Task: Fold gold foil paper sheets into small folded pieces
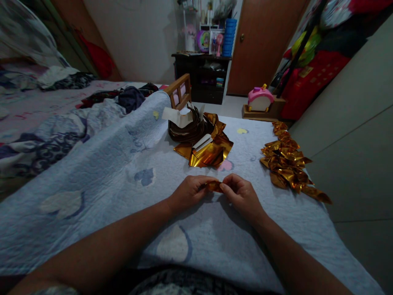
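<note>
The foil (pixel 214 187) sits on the near side of the pile (pixel 196 130), fingers nearly closed: left hand (pixel 192 191) pinching one end, right hand (pixel 241 192) the other. Probably super light, slick, creases easily, so ends seem best to grip. Folded pieces (pixel 285 159) lie right of the pile.

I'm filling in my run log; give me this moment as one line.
left hand: pinches foil piece | right hand: pinches its other end | ahead: foil sheets | right side: foil pile | beneath: quilt
</note>
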Action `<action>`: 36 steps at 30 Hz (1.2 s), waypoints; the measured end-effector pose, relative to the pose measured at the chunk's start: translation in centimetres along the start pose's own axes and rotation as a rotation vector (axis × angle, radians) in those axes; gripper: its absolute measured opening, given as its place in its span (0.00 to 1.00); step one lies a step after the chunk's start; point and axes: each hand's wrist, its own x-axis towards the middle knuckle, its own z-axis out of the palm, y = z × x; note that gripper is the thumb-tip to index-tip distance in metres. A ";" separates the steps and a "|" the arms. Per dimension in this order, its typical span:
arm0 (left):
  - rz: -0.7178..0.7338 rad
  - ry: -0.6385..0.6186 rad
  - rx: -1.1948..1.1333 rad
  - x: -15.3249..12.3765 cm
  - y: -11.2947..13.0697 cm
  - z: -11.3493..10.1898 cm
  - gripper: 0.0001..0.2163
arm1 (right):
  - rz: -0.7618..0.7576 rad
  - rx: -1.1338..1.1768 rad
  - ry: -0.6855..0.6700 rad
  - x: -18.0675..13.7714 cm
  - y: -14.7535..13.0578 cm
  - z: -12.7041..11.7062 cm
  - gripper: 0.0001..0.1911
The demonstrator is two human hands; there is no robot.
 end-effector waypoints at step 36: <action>0.109 0.101 0.050 -0.4 0.3 -0.1 0.23 | -0.066 -0.077 0.032 -0.1 0.0 -0.1 0.08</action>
